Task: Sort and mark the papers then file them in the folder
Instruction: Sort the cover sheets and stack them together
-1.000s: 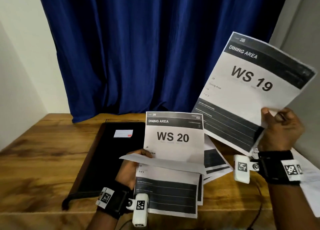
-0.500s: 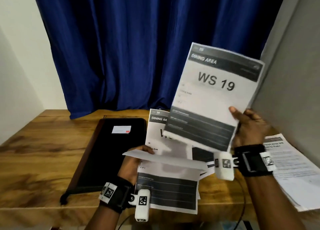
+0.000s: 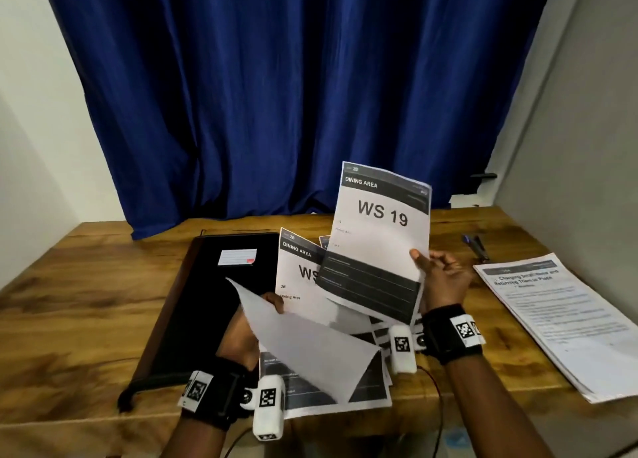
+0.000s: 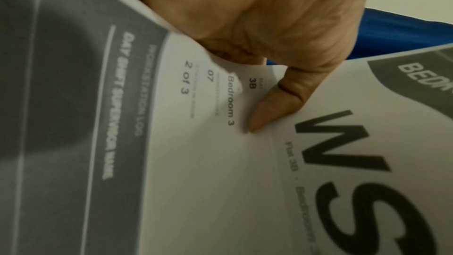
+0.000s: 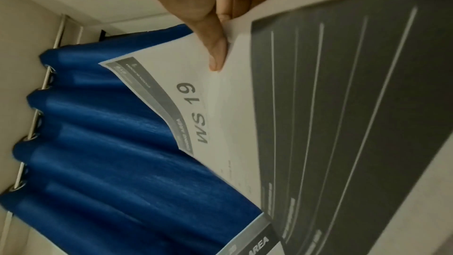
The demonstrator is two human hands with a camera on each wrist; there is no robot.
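Note:
My right hand [image 3: 438, 271] pinches the "WS 19" Dining Area sheet [image 3: 379, 236] by its right edge and holds it tilted above the paper stack [image 3: 300, 285]; the right wrist view shows the thumb [image 5: 215, 51] on that sheet [image 5: 220, 104]. My left hand [image 3: 262, 309] grips a lifted sheet [image 3: 310, 350] off the stack, blank back facing me. In the left wrist view its thumb [image 4: 274, 104] presses a "Bedroom 3" page [image 4: 220, 162]. A black folder [image 3: 207, 302] with a white label [image 3: 237, 257] lies shut to the left of the stack.
A second pile of printed papers [image 3: 566, 323] lies at the right of the wooden table [image 3: 69, 302]. A pen [image 3: 476, 247] rests behind that pile. A blue curtain [image 3: 276, 95] hangs behind the table, with walls on both sides.
My right hand has carried the WS 19 sheet down and left, over the stack. My left hand has raised its sheet higher and steeper.

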